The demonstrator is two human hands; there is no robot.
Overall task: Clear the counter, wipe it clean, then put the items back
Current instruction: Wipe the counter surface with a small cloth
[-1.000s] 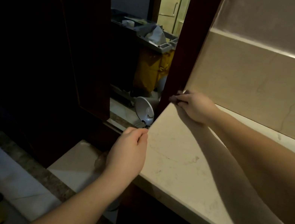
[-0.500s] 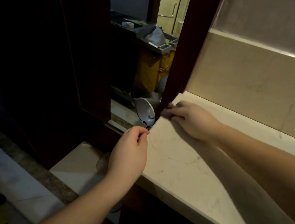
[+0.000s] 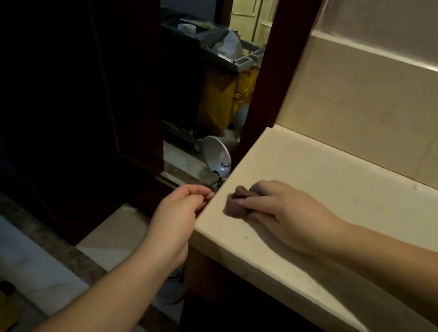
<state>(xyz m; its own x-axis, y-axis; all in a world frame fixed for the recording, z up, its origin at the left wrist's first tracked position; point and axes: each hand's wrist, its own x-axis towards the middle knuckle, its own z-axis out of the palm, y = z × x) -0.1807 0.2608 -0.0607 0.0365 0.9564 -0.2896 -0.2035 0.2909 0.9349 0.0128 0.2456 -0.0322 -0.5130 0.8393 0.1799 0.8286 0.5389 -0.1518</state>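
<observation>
Head view: right hand (image 3: 285, 215) fingers clamp a bunched cloth (image 3: 237, 202) on the counter (image 3: 354, 189); left hand (image 3: 177, 214) fingers curled together.

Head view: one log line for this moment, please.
phase: wiping | right hand: presses brown cloth on counter near left edge | left hand: curled at counter edge, contents unclear | counter: nothing else on it

I'm looking at a pale marble counter (image 3: 349, 218) running along the right wall, its left end butting up against a dark wood post (image 3: 272, 72). A small dark cloth (image 3: 237, 202) is sitting on it near the left edge, with the right hand (image 3: 285, 215) pressing down on it. The left hand (image 3: 176, 217) is touching the counter's left edge.
</observation>
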